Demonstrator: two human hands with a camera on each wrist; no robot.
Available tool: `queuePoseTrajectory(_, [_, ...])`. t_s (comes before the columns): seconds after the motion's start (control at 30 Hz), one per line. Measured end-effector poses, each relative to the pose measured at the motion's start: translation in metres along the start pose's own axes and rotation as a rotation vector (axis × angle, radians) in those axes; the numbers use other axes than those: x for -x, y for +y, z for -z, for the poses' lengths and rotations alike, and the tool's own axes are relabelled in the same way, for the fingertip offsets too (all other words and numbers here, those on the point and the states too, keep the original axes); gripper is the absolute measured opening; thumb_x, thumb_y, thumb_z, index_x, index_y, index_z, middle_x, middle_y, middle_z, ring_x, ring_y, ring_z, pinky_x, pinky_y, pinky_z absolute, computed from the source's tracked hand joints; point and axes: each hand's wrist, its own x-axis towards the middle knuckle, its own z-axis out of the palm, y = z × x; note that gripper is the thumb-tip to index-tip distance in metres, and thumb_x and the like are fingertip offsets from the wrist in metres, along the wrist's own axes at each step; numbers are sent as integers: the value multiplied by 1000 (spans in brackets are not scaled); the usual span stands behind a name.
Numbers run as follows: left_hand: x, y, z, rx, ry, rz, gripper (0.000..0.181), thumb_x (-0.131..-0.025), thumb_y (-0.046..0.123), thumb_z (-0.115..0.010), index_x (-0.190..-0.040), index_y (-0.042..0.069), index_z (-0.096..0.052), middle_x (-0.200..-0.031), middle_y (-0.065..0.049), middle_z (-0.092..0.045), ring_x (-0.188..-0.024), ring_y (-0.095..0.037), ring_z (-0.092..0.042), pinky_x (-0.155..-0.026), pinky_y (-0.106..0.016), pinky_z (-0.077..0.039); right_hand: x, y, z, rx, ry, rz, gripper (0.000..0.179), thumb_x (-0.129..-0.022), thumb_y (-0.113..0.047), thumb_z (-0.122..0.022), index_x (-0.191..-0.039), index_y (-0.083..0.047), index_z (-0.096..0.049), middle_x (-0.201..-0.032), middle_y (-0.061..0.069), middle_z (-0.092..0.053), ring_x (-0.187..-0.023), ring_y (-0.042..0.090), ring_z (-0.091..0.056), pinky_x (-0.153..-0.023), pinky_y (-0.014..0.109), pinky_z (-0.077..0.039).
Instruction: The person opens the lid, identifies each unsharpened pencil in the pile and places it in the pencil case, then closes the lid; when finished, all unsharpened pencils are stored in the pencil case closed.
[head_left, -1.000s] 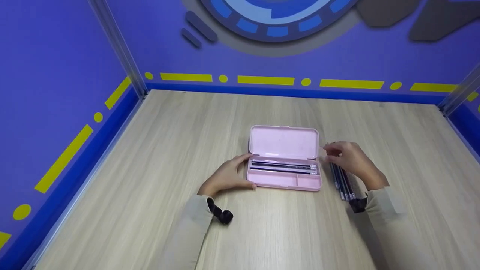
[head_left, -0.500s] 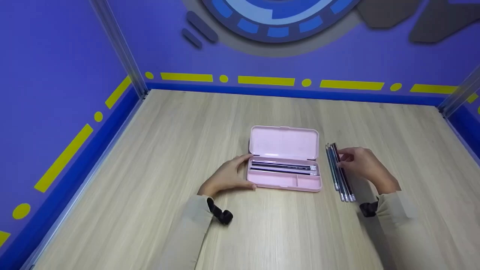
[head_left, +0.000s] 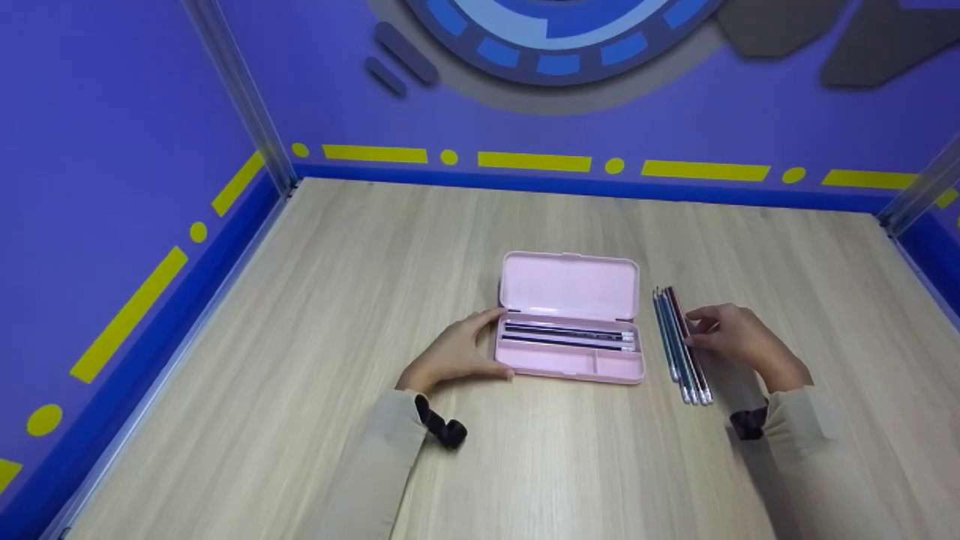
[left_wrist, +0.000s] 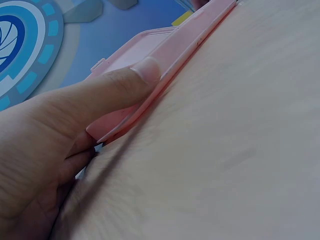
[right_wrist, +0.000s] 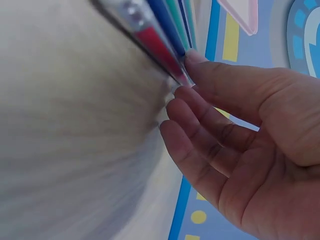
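Note:
A pink pencil case (head_left: 570,361) lies with its lid (head_left: 570,285) raised; a few dark pencils (head_left: 562,331) with white ends fill its rear compartment. My left hand (head_left: 454,349) grips the case's left end, thumb along the front wall and fingers at the back corner. In the left wrist view the thumb (left_wrist: 125,85) presses that pink wall. To the right of the case lies a loose bundle of several pencils (head_left: 679,349), blue-green ones and a dark red one. My right hand (head_left: 731,334) is beside the bundle, fingers loosely bent, thumb (right_wrist: 215,70) and fingertips right at the red pencil (right_wrist: 155,42).
The pale wood table (head_left: 375,247) spreads around the case. Blue printed panels (head_left: 525,127) stand behind it and along its left side. The front compartments of the case have a divider (head_left: 596,363) between them.
My right hand has moved from over the pencils' far ends to their right side, uncovering the bundle. The left hand and the case have stayed in place.

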Motion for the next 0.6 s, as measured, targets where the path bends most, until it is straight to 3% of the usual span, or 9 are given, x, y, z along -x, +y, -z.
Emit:
queuePoseTrajectory(0.37, [0, 1, 0, 2, -3, 29, 103, -58, 47, -89, -147, 30, -39, -151, 1, -41, -141, -21, -34, -116, -42, -29, 2, 3, 3, -4, 0, -7, 47, -88, -15, -67, -122, 15, -56, -107, 31, -63, -89, 29, -63, -76, 44, -54])
queuePoseTrajectory(0.6, [0, -1, -1, -10, 3, 5, 104, -59, 48, -89, -147, 26, -39, -151, -2, -42, -141, -22, -35, -116, -41, -29, -1, 3, 1, -53, -15, -32, 43, -86, -7, -66, -120, 18, -55, -98, 27, -66, -78, 18, -65, -66, 30, -55])
